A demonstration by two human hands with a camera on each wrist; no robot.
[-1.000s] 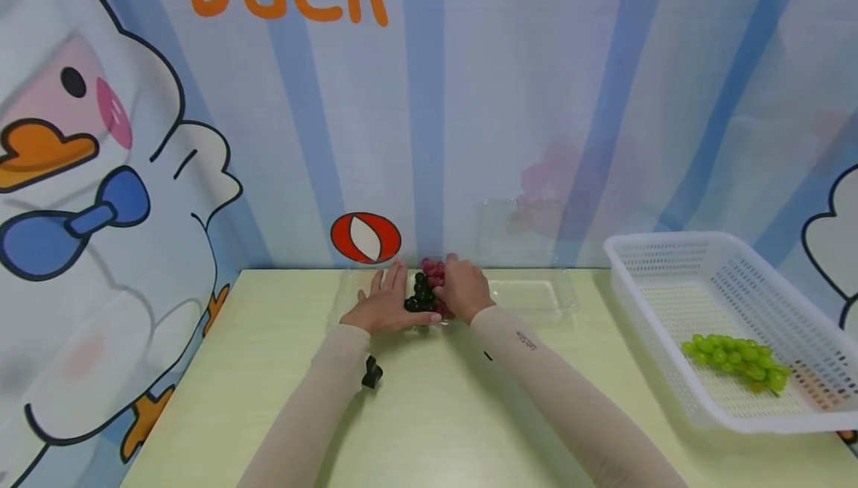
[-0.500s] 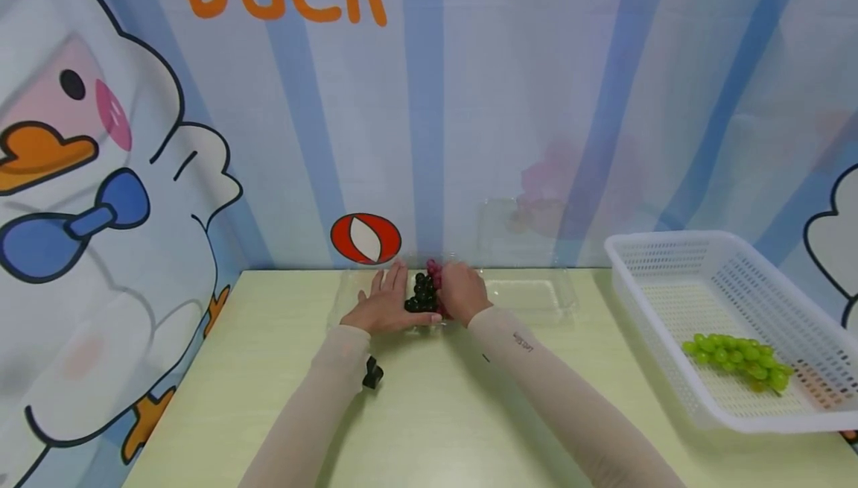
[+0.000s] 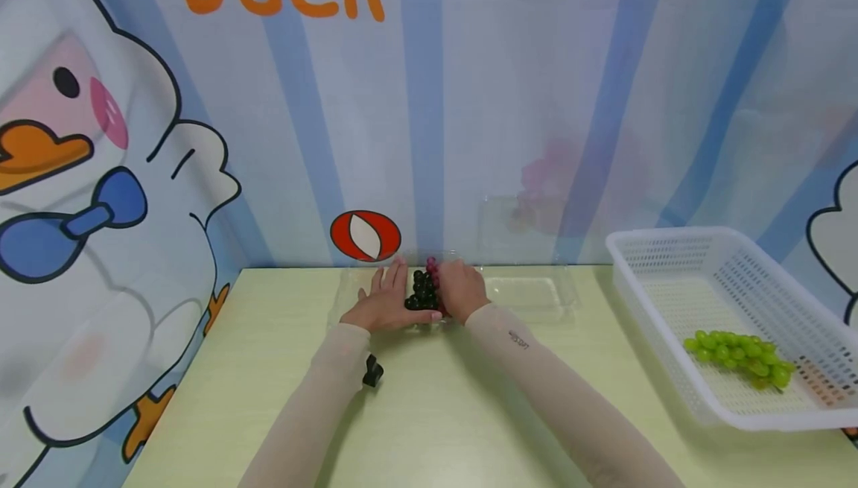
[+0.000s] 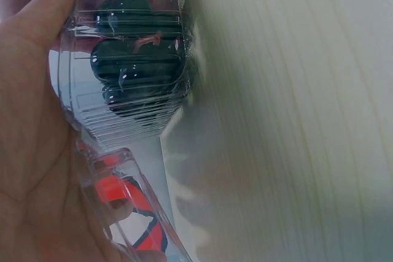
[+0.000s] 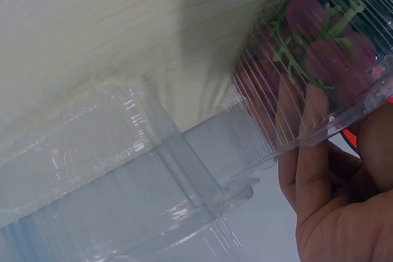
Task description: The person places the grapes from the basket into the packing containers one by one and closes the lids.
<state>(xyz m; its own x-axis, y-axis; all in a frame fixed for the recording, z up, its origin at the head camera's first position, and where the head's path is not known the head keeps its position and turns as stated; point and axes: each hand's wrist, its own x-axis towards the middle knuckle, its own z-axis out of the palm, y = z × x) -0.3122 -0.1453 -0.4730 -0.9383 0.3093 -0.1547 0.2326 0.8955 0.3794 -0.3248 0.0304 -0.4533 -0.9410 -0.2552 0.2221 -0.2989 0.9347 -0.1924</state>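
A clear plastic box [image 4: 123, 133] at the table's far edge holds a bunch of dark grapes [image 3: 422, 293] on the left and a bunch of red grapes [image 5: 331, 62] on the right, with a green stem. My left hand [image 3: 382, 308] lies spread against the box's left side, its thumb stretched along the near rim. My right hand [image 3: 462, 290] reaches into the box from the right, gripping the red grapes; its fingers [image 5: 313, 115] show through the ribbed wall beside them, and it hides most of that bunch in the head view.
A second clear box [image 3: 529, 294] stands close on the right, its lid [image 3: 509, 231] raised against the printed curtain. Farther right, a white perforated basket [image 3: 670, 354] contains green grapes [image 3: 740, 357]. The pale table [image 3: 429, 413] ends at the curtain.
My right hand has shifted slightly left with the red grapes, which now sit closer against the dark bunch. My left hand has stayed put.
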